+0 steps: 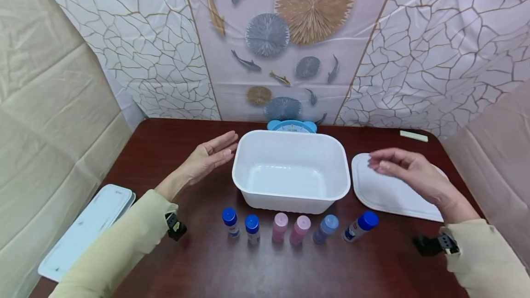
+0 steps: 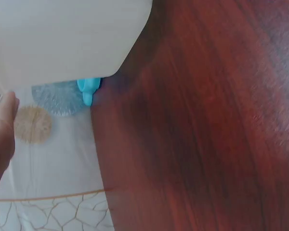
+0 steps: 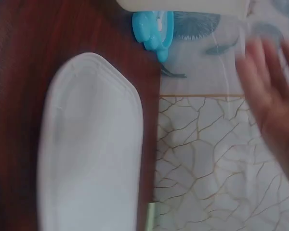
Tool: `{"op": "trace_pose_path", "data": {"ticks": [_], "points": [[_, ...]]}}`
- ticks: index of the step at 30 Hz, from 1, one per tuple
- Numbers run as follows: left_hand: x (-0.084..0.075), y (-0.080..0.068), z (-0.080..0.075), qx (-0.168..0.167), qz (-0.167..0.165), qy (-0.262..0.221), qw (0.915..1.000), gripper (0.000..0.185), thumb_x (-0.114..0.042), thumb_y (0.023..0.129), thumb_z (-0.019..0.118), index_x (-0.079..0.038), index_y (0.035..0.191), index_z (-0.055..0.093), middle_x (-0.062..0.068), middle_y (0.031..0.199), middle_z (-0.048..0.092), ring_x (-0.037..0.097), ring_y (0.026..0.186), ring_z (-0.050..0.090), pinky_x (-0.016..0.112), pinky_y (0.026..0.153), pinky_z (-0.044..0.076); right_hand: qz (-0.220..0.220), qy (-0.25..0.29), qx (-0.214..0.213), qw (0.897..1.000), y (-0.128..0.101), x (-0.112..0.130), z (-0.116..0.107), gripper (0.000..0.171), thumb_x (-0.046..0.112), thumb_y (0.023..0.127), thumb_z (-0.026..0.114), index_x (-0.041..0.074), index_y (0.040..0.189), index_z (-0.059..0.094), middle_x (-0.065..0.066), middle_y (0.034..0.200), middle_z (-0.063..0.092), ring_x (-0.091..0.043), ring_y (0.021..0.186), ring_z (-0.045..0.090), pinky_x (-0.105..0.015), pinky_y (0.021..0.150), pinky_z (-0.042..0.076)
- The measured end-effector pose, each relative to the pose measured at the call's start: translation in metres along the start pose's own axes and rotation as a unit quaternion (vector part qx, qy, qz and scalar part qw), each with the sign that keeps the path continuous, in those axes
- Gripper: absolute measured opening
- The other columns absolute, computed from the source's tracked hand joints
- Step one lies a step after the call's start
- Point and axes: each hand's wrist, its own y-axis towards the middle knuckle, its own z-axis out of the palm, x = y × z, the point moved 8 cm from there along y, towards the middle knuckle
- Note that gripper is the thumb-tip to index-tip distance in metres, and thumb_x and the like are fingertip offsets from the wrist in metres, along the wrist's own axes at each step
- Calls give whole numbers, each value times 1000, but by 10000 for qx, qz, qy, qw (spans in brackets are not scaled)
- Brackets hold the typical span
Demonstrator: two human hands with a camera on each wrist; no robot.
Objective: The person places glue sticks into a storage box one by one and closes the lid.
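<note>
A white rectangular plastic tub, its top uncovered, stands in the middle of the table. My left hand is at the tub's left rim, fingers extended; whether the fingertips touch it I cannot tell. In the left wrist view, part of the left hand shows beside the tub wall. On the right, my right hand hovers over a white lid, with fingers loosely bent and holding nothing. The right wrist view shows the same lid flat on the table, the right hand blurred.
Before the tub is a row of small capped tubes: blue-capped white ones, two pink ones, a light blue one. A blue dial scale stands behind it. White flat panels lie left, a pale strip back right.
</note>
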Motion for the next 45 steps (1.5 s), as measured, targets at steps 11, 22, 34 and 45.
{"op": "trace_pose_path", "data": {"ticks": [11, 22, 34, 45], "points": [[6, 1, 9, 240, 107, -77, 9996, 70, 8, 90, 53, -7, 150, 21, 10, 156, 21, 25, 141, 24, 24, 101, 42, -1341, 2845, 3442, 8847, -32, 8, 49, 43, -22, 89, 38, -16, 131, 38, -23, 134, 49, -28, 128, 47, -32, 106, 39], [11, 1, 13, 128, 7, 324, 9994, 70, 2, 89, 60, -4, 149, 24, 13, 154, 25, 27, 140, 27, 25, 99, 43, -975, 2597, 3816, 8817, -40, -4, 73, 45, -22, 86, 43, -9, 129, 45, -21, 134, 51, -29, 121, 53, -31, 103, 43], [9, 0, 15, 140, 67, 333, 9993, 68, 6, 89, 57, -2, 148, 23, 15, 153, 25, 30, 139, 28, 25, 99, 43, -967, 2093, 3647, 9021, -36, -11, 76, 38, -18, 87, 47, -7, 123, 56, -19, 123, 60, -20, 107, 61, -28, 84, 54], [8, -1, 16, 129, 35, 459, 9989, 68, 1, 90, 58, -4, 149, 23, 14, 154, 25, 30, 139, 28, 28, 101, 41, -1033, 1413, 2991, 9380, -32, -4, 59, 36, -17, 86, 51, -3, 118, 61, -18, 111, 67, -16, 99, 65, -28, 81, 54]]}}
